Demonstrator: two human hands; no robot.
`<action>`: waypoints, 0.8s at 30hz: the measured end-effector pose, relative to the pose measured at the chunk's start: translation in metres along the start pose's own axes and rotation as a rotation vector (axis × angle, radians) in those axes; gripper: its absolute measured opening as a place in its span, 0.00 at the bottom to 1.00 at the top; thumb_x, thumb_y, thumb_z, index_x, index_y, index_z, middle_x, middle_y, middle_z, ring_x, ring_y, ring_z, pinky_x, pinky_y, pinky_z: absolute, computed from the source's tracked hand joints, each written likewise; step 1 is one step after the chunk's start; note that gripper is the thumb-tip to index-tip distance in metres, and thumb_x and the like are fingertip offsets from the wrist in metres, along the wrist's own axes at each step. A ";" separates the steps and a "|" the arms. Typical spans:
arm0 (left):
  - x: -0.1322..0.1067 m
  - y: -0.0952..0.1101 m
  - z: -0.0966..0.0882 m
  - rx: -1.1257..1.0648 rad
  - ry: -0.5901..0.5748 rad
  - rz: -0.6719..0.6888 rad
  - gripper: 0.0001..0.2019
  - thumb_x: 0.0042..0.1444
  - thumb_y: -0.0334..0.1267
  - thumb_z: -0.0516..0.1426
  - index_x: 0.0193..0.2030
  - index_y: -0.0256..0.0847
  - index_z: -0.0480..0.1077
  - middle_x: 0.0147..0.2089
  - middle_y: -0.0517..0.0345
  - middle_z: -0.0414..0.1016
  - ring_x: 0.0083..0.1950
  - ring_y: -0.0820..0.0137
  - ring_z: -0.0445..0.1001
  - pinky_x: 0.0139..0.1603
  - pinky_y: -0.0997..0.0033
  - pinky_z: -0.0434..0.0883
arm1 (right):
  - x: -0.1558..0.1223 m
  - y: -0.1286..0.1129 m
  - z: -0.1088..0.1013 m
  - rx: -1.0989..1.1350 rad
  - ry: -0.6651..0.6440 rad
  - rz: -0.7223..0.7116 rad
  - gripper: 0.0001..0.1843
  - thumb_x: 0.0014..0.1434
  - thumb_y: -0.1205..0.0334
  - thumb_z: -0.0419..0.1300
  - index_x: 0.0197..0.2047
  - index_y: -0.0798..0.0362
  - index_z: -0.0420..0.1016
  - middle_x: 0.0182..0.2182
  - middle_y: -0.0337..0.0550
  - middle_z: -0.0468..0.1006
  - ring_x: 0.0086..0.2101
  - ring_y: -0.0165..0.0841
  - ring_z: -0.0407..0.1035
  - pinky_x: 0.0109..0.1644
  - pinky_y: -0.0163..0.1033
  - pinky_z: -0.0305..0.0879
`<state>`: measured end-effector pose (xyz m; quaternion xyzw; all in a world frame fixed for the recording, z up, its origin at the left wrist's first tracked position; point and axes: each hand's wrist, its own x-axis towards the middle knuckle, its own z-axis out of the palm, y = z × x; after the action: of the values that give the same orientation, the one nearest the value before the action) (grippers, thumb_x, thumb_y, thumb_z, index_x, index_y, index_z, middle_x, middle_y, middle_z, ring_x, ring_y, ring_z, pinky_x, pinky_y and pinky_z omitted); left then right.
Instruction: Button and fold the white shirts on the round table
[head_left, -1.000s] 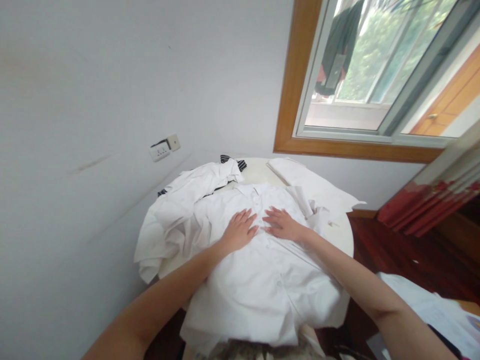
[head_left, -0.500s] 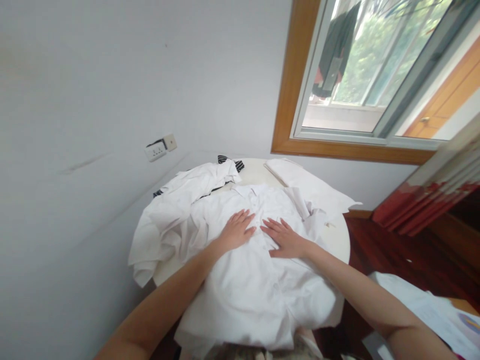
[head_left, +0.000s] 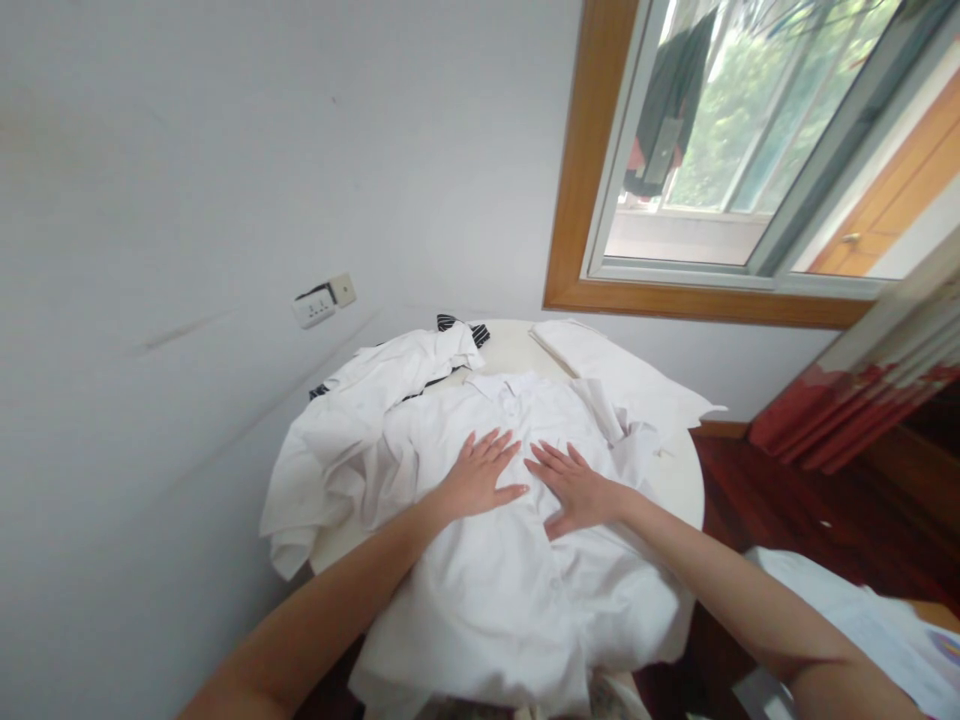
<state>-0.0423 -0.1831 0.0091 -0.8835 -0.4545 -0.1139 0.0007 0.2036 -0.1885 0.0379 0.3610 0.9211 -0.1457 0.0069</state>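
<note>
A white collared shirt (head_left: 510, 590) lies spread over a round table, its collar toward the wall and its lower part hanging over the near edge. My left hand (head_left: 484, 475) rests palm down on the shirt's front, fingers spread. Beside it, my right hand (head_left: 577, 488) also lies flat on the cloth with fingers apart. A narrow strip of shirt shows between the two hands. Neither hand grips anything. One sleeve bunches to the left, and the other is rumpled on the right.
On the white table (head_left: 510, 345), crumpled white clothing (head_left: 409, 365) with black striped cloth (head_left: 480, 333) lies back left. A folded white cloth (head_left: 615, 370) lies back right. The wall with a socket (head_left: 315, 307) borders the table; a window (head_left: 690, 260) and curtain (head_left: 817, 420) are at right.
Both hands have slid slightly toward me over the shirt, staying flat. The left hand has also shifted a little to the right.
</note>
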 end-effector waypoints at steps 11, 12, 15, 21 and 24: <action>0.001 0.000 -0.005 0.028 -0.086 0.033 0.48 0.47 0.73 0.44 0.69 0.45 0.47 0.72 0.47 0.44 0.72 0.53 0.41 0.68 0.44 0.38 | 0.061 0.037 -0.005 -0.070 0.307 0.214 0.25 0.66 0.52 0.46 0.62 0.52 0.64 0.63 0.49 0.60 0.63 0.39 0.50 0.66 0.49 0.46; 0.000 0.001 -0.007 0.029 -0.080 0.030 0.47 0.48 0.73 0.44 0.69 0.45 0.47 0.72 0.47 0.44 0.72 0.54 0.41 0.68 0.45 0.38 | 0.062 0.038 -0.001 -0.086 0.318 0.237 0.25 0.66 0.51 0.45 0.63 0.51 0.63 0.64 0.48 0.58 0.64 0.39 0.50 0.66 0.49 0.45; -0.002 0.004 -0.010 0.025 -0.059 0.021 0.46 0.49 0.72 0.44 0.69 0.47 0.47 0.72 0.50 0.44 0.72 0.56 0.41 0.69 0.47 0.37 | 0.059 0.040 0.004 -0.106 0.348 0.302 0.28 0.67 0.49 0.43 0.65 0.50 0.59 0.66 0.50 0.54 0.65 0.40 0.46 0.66 0.50 0.43; -0.005 0.005 -0.010 0.001 -0.042 0.009 0.41 0.54 0.68 0.42 0.69 0.47 0.49 0.72 0.51 0.46 0.72 0.58 0.42 0.69 0.48 0.37 | 0.050 0.045 0.001 -0.084 0.352 0.172 0.22 0.67 0.52 0.44 0.61 0.40 0.64 0.66 0.40 0.54 0.65 0.39 0.45 0.65 0.54 0.43; -0.004 0.004 -0.009 -0.012 -0.050 0.016 0.41 0.53 0.69 0.43 0.68 0.48 0.49 0.72 0.51 0.45 0.72 0.58 0.41 0.69 0.49 0.36 | 0.049 0.046 0.004 -0.070 0.400 0.245 0.22 0.67 0.53 0.45 0.60 0.44 0.66 0.63 0.44 0.62 0.63 0.39 0.51 0.64 0.54 0.45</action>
<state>-0.0431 -0.1902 0.0178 -0.8896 -0.4467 -0.0944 -0.0151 0.1981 -0.1251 0.0165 0.4913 0.8579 -0.0373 -0.1457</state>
